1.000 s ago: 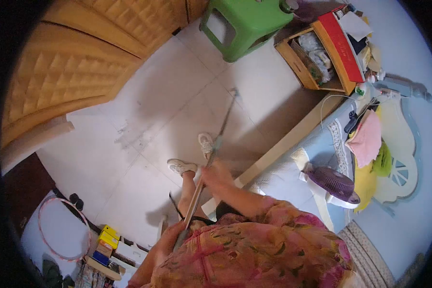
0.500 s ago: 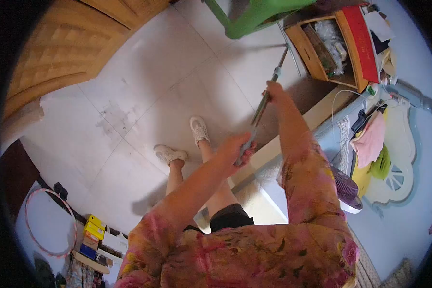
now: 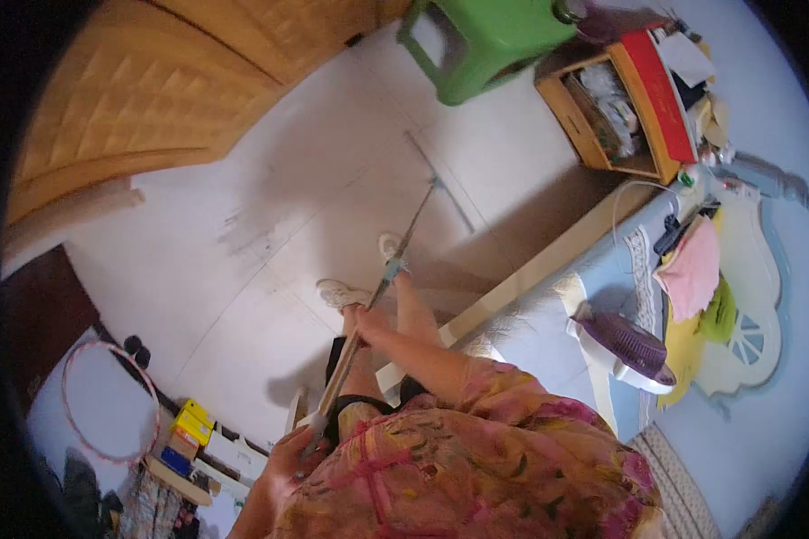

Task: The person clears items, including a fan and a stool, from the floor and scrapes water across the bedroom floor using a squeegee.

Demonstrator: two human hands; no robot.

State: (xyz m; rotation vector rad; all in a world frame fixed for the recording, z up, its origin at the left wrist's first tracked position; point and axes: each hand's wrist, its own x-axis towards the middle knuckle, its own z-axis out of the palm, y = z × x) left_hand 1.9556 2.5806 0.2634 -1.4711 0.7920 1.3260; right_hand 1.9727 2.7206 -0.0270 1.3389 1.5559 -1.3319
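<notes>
Somewhat blurred right fingers (image 3: 363, 326) on pole (image 3: 336, 384), stool (image 3: 503, 38) cropped above.

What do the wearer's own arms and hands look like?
The left hand and right hand both look bare, with no gloves visible. The right sleeve is loose and short, in a pink, orange and yellow floral print, leaving the right forearm bare. The other sleeve's edge is hard to make out.

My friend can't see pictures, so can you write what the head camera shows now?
A person's left hand and right hand grip a long pole, with a wide bar at its far end on the tiled floor. A green stool stands ahead, and a bed is on the right.
</notes>
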